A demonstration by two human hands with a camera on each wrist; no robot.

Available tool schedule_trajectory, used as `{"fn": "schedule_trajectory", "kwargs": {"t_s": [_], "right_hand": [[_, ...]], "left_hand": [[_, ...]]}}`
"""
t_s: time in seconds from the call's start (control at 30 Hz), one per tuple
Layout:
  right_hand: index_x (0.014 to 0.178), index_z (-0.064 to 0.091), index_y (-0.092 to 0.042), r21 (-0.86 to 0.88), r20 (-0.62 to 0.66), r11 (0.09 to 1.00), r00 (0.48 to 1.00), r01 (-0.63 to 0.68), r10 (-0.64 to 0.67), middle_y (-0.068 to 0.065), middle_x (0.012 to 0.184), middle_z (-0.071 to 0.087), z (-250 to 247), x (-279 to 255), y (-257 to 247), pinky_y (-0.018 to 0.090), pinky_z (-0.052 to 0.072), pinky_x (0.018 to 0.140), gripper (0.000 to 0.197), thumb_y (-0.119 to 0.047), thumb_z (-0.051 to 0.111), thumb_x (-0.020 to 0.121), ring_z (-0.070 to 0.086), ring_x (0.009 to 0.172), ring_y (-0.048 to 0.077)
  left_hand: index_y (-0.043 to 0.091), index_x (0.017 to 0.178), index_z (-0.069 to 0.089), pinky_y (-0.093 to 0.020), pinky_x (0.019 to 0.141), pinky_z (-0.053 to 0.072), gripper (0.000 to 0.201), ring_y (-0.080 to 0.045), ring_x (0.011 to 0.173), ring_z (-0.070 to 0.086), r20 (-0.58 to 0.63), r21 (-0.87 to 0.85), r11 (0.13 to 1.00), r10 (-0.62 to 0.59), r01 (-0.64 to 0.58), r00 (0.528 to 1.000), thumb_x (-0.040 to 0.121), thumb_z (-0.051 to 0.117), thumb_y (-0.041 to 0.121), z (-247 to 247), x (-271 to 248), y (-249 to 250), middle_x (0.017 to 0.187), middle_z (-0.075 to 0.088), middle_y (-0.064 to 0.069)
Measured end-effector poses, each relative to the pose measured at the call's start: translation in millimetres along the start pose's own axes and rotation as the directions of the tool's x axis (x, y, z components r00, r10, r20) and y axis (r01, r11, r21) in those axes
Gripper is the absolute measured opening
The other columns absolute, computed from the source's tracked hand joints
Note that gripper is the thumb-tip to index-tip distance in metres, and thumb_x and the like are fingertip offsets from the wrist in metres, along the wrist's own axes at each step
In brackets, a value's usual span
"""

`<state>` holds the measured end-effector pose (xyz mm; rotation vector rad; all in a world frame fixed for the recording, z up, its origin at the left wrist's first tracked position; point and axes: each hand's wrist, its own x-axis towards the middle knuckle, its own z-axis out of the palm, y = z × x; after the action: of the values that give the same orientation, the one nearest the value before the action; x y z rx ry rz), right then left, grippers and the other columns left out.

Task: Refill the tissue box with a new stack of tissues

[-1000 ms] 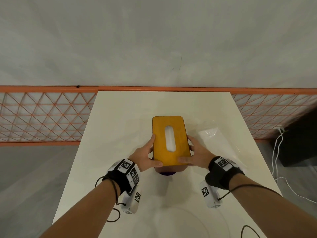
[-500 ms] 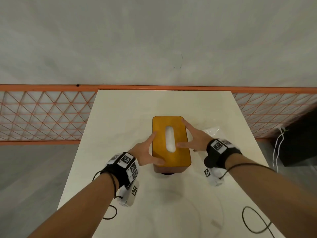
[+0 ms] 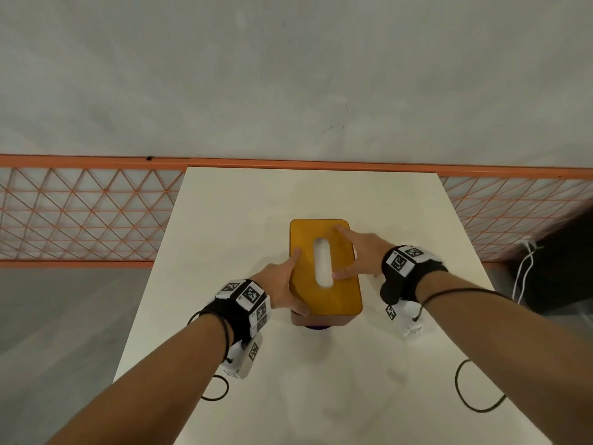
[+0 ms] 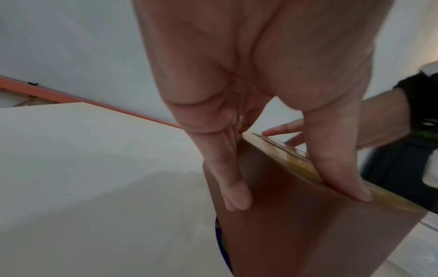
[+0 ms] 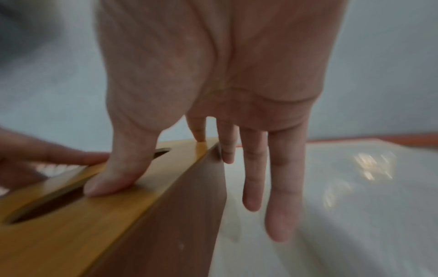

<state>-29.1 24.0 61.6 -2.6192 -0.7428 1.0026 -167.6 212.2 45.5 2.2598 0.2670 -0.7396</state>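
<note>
The tissue box has an orange-yellow lid with an oval slot and stands mid-table. My left hand grips its left side. In the left wrist view its thumb presses on the lid's edge and its fingers lie flat against the brown side wall. My right hand rests on the lid, thumb at the slot's rim and index fingertip near the far right corner. Its other fingers hang straight beside the right wall. The plastic-wrapped tissue pack lies right of the box, hidden behind my right hand in the head view.
The white table ends at an orange mesh fence and a grey wall. Something dark purple shows under the box's near end. A black cable loop lies at the near right. White cords hang off the right edge.
My right hand has left the box's near right corner and moved forward onto the lid, its thumb now at the slot. The left hand and the box have stayed put.
</note>
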Motion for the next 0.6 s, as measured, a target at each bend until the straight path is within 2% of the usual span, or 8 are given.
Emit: {"fn": "schedule_trajectory", "kwargs": {"t_s": [0.07, 0.1, 0.17, 0.37, 0.53, 0.6], "right_hand": [[0.150, -0.001, -0.049, 0.258, 0.023, 0.966, 1.000, -0.025, 0.020, 0.001, 0.158, 0.028, 11, -11, 8, 0.041, 0.060, 0.074, 0.116, -0.048, 0.083, 0.069, 0.047, 0.129, 0.036], [0.149, -0.001, -0.051, 0.356, 0.033, 0.934, 0.999, -0.029, 0.018, -0.002, 0.160, 0.024, 17, -15, 12, 0.040, 0.061, 0.070, 0.117, -0.043, 0.084, 0.069, 0.046, 0.131, 0.036], [0.149, 0.000, -0.051, 0.454, 0.048, 0.891, 0.999, -0.011, -0.012, -0.004, 0.162, 0.018, 28, -21, 18, 0.039, 0.062, 0.072, 0.118, -0.033, 0.086, 0.070, 0.043, 0.135, 0.036], [0.151, 0.001, -0.049, 0.472, 0.062, 0.882, 0.998, -0.002, -0.031, -0.002, 0.162, 0.016, 35, -20, 22, 0.038, 0.063, 0.072, 0.116, -0.024, 0.084, 0.073, 0.050, 0.128, 0.038], [0.152, -0.001, -0.044, 0.421, 0.072, 0.906, 0.997, -0.036, 0.006, 0.003, 0.162, 0.017, 33, -19, 16, 0.050, 0.060, 0.081, 0.116, -0.018, 0.082, 0.076, 0.045, 0.132, 0.041], [0.151, -0.003, -0.045, 0.404, 0.078, 0.914, 0.997, -0.038, 0.007, 0.003, 0.162, 0.017, 32, -19, 14, 0.051, 0.060, 0.081, 0.117, -0.018, 0.082, 0.076, 0.044, 0.132, 0.042]], "left_hand": [[0.029, 0.151, -0.017, -0.037, 0.109, 0.040, 0.133, -0.030, 0.133, 0.044, -0.008, -0.039, 0.999, 0.001, -0.001, 1.000, 0.067, 0.085, 0.037, 0, -1, -4, 0.152, 0.037, -0.009], [0.030, 0.151, -0.017, -0.036, 0.109, 0.039, 0.133, -0.029, 0.133, 0.043, -0.010, -0.046, 0.999, 0.000, -0.001, 1.000, 0.067, 0.085, 0.037, 0, -2, -5, 0.152, 0.037, -0.009], [0.029, 0.151, -0.017, -0.035, 0.110, 0.038, 0.132, -0.029, 0.134, 0.042, -0.014, -0.047, 0.999, 0.001, -0.001, 1.000, 0.068, 0.085, 0.037, 0, -3, -8, 0.152, 0.036, -0.009], [0.030, 0.150, -0.018, -0.037, 0.112, 0.036, 0.132, -0.030, 0.137, 0.039, -0.011, -0.030, 1.000, -0.008, 0.008, 1.000, 0.068, 0.084, 0.039, 1, -3, -9, 0.155, 0.032, -0.009], [0.030, 0.151, -0.017, -0.036, 0.114, 0.033, 0.131, -0.029, 0.140, 0.035, -0.024, -0.024, 1.000, -0.018, 0.017, 1.000, 0.068, 0.085, 0.038, 3, -3, -7, 0.158, 0.028, -0.008], [0.030, 0.151, -0.016, -0.037, 0.114, 0.033, 0.131, -0.029, 0.141, 0.034, -0.028, -0.006, 1.000, -0.017, 0.016, 0.999, 0.068, 0.085, 0.038, 2, -4, -6, 0.159, 0.026, -0.009]]}}
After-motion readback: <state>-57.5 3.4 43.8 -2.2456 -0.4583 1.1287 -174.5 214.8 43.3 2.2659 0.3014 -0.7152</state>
